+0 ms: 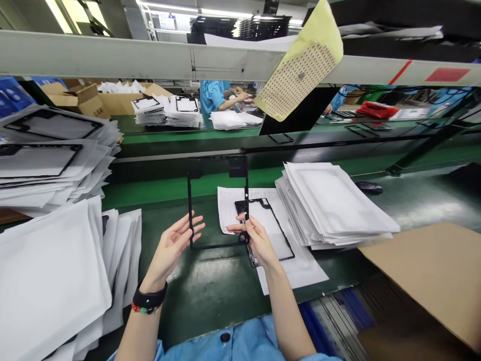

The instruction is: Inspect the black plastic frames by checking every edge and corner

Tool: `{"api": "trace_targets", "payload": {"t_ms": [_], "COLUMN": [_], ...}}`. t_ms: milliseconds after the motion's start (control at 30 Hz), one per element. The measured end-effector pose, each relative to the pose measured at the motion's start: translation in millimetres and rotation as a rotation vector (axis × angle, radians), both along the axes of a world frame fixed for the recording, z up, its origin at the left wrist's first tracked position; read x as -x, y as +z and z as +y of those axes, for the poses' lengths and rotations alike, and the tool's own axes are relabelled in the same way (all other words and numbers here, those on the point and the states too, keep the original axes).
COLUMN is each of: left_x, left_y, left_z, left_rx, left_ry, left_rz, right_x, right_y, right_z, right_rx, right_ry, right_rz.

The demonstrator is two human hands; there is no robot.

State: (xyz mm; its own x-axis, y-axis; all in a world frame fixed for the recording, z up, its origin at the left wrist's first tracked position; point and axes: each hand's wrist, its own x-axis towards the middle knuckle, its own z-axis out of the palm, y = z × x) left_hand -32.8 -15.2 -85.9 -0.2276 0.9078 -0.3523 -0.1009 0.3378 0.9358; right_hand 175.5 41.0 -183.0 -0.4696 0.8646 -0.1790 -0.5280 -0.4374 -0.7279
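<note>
A thin black rectangular frame (218, 246) is held upright above the green bench, open in the middle, with a dark square patch at its top right corner. My left hand (176, 238) pinches its left side near the bottom, the other fingers spread out. On its right side, low down, my right hand (257, 238) grips the frame between thumb and fingers. Behind and below my right hand, a second black frame (280, 228) lies on white paper sheets (300, 273). A black band and a beaded bracelet circle my left wrist.
White sleeves are stacked at right (334, 200) and near left (48, 271); frames top another pile (48, 165). A yellow dotted sheet (300, 65) hangs from the grey shelf beam (131, 57). A mouse (369, 187) and cardboard (432, 271) are at right. A co-worker in blue (214, 95) is beyond.
</note>
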Motion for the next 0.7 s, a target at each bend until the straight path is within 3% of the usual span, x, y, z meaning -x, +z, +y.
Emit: {"api": "trace_targets", "payload": {"t_ms": [200, 367, 500, 600, 700], "left_x": [-1, 11, 25, 31, 39], "left_y": [-8.3, -36.1, -47.8, -44.3, -44.5], "left_z": [-3, -2, -5, -12, -21], "left_rx": [0.014, 0.044, 0.074, 0.098, 0.167], "left_ry": [0.016, 0.149, 0.284, 0.217, 0.141], "left_rz": [0.077, 0.284, 0.468, 0.49, 0.583], "right_x": [0, 5, 40, 81, 108], "right_y": [-6.7, 0.4, 15.7, 20.5, 14.6], "right_z": [3, -2, -26, -50, -69], "right_rx": [-0.007, -0.098, -0.216, -0.343, -0.528], "right_ry": [0.0, -0.022, 0.034, 0.123, 0.175], "right_rz": [-0.037, -0.109, -0.206, -0.277, -0.352]}}
